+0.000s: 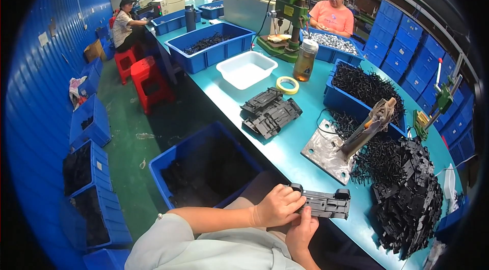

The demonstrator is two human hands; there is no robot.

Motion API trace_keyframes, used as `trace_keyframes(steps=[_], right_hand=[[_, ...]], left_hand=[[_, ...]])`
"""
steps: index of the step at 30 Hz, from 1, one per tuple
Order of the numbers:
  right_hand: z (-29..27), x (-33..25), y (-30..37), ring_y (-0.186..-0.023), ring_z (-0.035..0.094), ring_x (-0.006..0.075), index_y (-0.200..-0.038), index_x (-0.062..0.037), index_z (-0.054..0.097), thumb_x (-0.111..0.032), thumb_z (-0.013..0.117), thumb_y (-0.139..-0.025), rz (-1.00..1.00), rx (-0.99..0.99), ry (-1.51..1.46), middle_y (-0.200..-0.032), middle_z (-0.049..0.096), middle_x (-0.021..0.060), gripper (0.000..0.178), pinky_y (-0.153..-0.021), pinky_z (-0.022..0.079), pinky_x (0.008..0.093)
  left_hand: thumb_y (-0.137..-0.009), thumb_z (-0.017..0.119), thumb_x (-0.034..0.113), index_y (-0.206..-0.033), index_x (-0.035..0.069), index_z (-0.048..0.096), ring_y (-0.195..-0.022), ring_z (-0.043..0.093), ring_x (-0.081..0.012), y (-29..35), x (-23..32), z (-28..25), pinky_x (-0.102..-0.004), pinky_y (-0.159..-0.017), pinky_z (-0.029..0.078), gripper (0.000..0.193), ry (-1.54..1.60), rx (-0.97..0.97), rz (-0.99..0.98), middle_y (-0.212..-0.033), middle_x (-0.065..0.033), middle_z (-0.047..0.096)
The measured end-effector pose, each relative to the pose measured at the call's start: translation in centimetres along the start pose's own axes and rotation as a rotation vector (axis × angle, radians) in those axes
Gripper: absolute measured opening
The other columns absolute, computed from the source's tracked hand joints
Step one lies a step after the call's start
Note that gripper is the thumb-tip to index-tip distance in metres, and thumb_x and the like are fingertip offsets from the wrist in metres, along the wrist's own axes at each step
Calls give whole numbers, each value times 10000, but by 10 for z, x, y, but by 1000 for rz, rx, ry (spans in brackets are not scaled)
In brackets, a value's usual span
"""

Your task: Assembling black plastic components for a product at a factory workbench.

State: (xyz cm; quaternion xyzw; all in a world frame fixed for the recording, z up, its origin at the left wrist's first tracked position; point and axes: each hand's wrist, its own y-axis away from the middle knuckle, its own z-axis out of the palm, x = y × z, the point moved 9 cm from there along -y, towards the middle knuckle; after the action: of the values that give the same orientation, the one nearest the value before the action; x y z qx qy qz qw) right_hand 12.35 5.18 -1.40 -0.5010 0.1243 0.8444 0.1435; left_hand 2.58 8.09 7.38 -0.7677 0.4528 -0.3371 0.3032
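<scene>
A black plastic part that looks like a toy car chassis (326,205), long and flat with wheel-like blocks on its upper edge, is held over the table's near edge. My left hand (279,206) is closed around its left end, fingers curled over the top. From below, my right hand (301,230) grips the same end, thumb pressed against the part. Several similar black chassis (270,112) lie together on the teal table (290,155). A metal plate with an upright post (326,150) stands just beyond my hands, the post's top wrapped in cloth or bands.
Right of the post is a big pile of black parts (407,199); behind it, a blue bin (331,98) of thin black pieces. A white tray (247,70), yellow tape roll (288,85) and bottle (305,60) stand farther back. A blue crate (168,188) sits at my left. Co-workers sit beyond.
</scene>
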Motion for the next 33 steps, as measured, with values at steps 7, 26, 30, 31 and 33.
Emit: trace_keyframes(steps=[7,26,30,31,33], right_hand=[[-20,4,-8,-896,591,164,-1031,16,554,-190,455,-946,16,90,-207,-1009,607,86,243,-748,474,308],[-28,-8,-52,-896,600,186,-990,30,607,-138,516,-896,234,33,-199,-996,639,97,213,-772,475,345],[-32,-16,-68,-878,596,183,-984,29,606,-135,519,-900,210,13,-204,-993,637,97,204,-770,473,343],[-33,-17,-73,-874,596,181,-984,27,606,-133,517,-903,207,9,-213,-993,637,97,200,-769,473,341],[-35,-16,-82,-890,601,183,-997,28,602,-132,511,-911,220,-3,-219,-1012,634,99,203,-782,478,343]], left_hand=[[-766,670,125,-995,22,644,-860,542,-279,-10,-34,16,-358,-758,425,253,581,-105,-159,-906,-118,572],[-923,576,213,-1042,-37,616,-868,638,-182,36,-97,108,-315,-787,527,280,1567,-132,-1429,-973,-112,652],[-928,569,241,-1053,-37,612,-885,639,-183,21,-98,119,-321,-796,526,308,1603,-112,-1406,-994,-116,653],[-929,568,249,-1058,-37,610,-889,638,-183,17,-101,121,-323,-800,525,316,1606,-91,-1407,-999,-118,652],[-931,563,264,-1063,-38,601,-895,637,-184,13,-105,126,-327,-809,524,331,1616,-89,-1402,-1011,-123,648]])
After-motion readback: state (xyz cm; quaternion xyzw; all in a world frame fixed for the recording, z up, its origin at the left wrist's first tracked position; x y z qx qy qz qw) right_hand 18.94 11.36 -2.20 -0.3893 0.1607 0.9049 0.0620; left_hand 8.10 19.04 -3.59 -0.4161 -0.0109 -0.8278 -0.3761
